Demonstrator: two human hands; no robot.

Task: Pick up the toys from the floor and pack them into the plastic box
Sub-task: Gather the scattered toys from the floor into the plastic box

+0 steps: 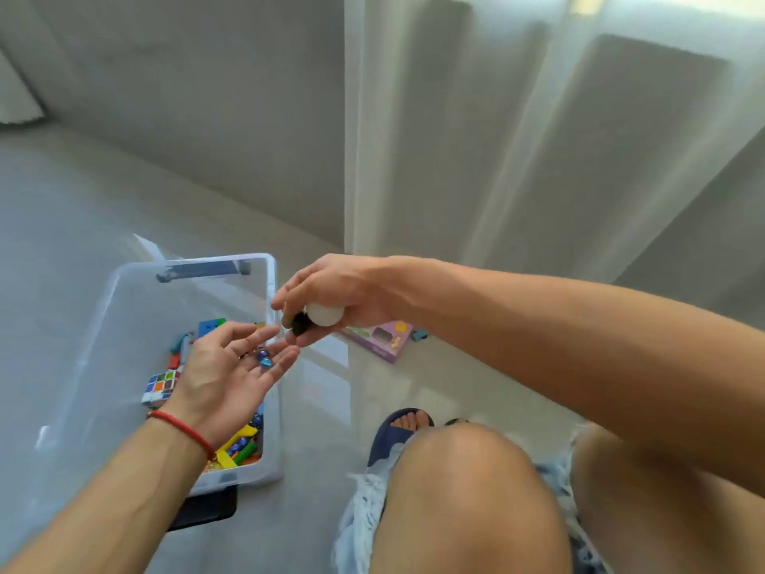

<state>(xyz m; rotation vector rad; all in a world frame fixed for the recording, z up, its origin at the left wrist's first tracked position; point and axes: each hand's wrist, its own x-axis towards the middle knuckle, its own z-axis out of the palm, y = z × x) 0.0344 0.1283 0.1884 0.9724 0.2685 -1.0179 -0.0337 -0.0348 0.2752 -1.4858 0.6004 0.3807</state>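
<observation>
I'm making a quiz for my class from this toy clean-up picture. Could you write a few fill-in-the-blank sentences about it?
1. The right hand holds a ball that is ____ in colour.
2. The puzzle cube lies inside the clear plastic ____.
3. The left hand is palm up with small blue marbles resting on its ____.
4. The purple box lies on the ____ outside the plastic box.

Missing words: white; box; fingers; floor

A clear plastic box point(124, 308) stands open on the floor, with a puzzle cube point(159, 387) and bright blocks point(240, 447) along its right wall. A purple toy pack point(383, 339) lies flat on the floor to its right.
</observation>
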